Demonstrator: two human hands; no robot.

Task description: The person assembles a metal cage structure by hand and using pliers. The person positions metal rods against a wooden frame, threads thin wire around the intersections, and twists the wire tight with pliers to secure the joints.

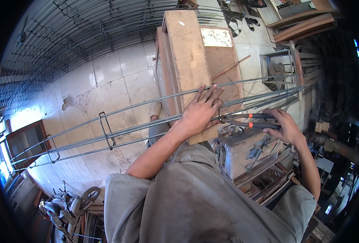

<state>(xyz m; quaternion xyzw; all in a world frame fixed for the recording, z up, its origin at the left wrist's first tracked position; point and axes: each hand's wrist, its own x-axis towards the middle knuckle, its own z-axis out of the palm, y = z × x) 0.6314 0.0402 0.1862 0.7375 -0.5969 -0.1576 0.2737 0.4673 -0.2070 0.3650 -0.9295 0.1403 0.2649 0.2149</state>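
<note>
Pressing down with the left hand (199,112), palm lowered and fingers spread, on a long, narrow frame of grey steel rods (159,121) lying across a thick, pale brown wooden beam (189,52). Gripping black-handled metal pincers with orange bands (262,116) in the right hand (284,126), fingers wrapped around the handles, tips up against the rods and just beside the left fingers. Impossible to tell whether biting on wire or on nothing, with the tips too small to read.

Liable to nip the left fingers after any slip of the tips, given such closeness. Liable also to roll or skid on the flat wood under a twist of the pincers, with only one palm visibly bearing down. Possibly prone to tipping through the long overhang to the left, with rectangular bent-steel hoops (104,131) adding weight above pale floor tiles (118,81).
</note>
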